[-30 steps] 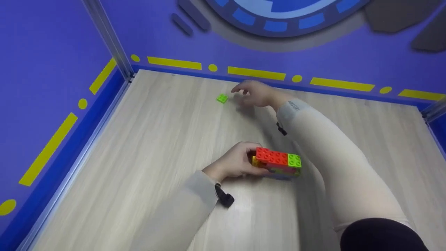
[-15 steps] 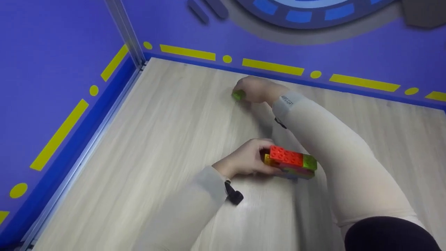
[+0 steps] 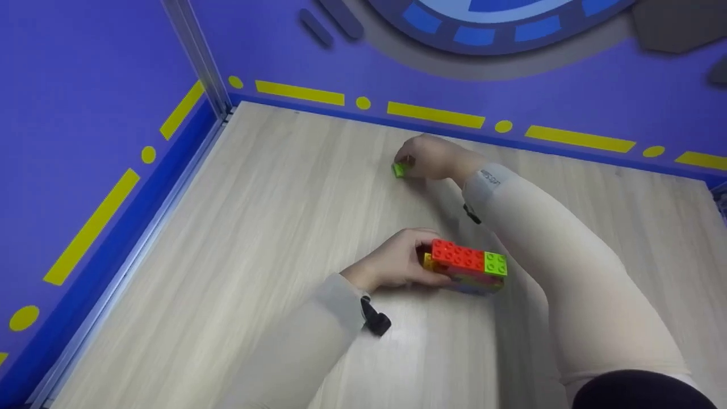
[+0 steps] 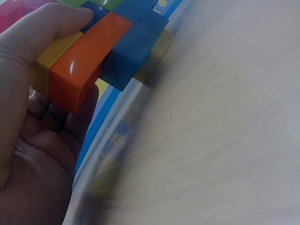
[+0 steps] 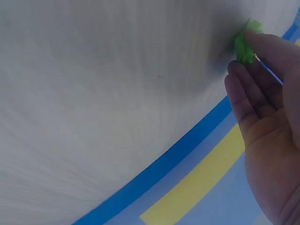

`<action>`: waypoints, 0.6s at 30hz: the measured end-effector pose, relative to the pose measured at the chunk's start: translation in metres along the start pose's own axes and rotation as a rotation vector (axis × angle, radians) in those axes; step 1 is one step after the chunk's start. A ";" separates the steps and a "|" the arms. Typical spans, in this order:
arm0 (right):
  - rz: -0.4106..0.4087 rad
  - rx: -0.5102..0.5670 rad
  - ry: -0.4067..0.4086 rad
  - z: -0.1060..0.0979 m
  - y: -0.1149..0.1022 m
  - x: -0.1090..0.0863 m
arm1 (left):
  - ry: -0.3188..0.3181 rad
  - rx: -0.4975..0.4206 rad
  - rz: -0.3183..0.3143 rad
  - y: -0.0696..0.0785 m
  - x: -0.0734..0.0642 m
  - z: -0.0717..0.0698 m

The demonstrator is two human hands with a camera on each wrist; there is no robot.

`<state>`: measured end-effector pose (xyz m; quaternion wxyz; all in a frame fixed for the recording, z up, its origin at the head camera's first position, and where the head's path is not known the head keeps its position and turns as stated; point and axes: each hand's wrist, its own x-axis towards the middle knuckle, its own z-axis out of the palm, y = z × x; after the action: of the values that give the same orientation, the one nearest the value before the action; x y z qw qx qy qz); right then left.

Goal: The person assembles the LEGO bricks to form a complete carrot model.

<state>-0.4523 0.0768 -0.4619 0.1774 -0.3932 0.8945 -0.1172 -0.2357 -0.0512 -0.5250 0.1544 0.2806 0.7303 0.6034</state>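
Observation:
My left hand (image 3: 400, 261) grips the left end of a stack of toy building bricks (image 3: 459, 254) near the middle of the table. Its top row is red with a lime green brick (image 3: 495, 263) at the right end. In the left wrist view, orange (image 4: 89, 56), blue and yellow bricks show in the stack's side, with my thumb lying along it. Farther back, my right hand (image 3: 434, 158) pinches a small lime green brick (image 3: 400, 170) between thumb and fingers. The right wrist view shows this green brick (image 5: 246, 44) at my fingertips, close over the table.
A pale wood-grain table (image 3: 272, 227) lies under both hands. Blue walls with yellow dashes (image 3: 435, 115) rise at the back and left, joined by a metal corner post (image 3: 196, 54). My right forearm (image 3: 545, 238) passes to the right of the brick stack.
My right hand has reached the small green brick, taken hold of it and shifted it slightly from its spot. The left hand keeps holding the stack. The head view has shifted a little.

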 end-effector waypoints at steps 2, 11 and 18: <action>0.011 0.056 0.029 0.003 0.003 -0.009 | 0.000 0.005 0.007 -0.001 0.001 0.001; 0.073 0.305 0.132 0.004 0.016 -0.052 | -0.001 -0.030 0.018 -0.001 0.002 0.001; 0.064 0.365 0.189 0.000 0.024 -0.093 | -0.001 -0.047 0.004 -0.002 0.000 0.001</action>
<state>-0.4096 0.1618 -0.4496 0.1647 -0.3134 0.8831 -0.3078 -0.2361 -0.0508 -0.5270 0.1600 0.2790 0.7153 0.6204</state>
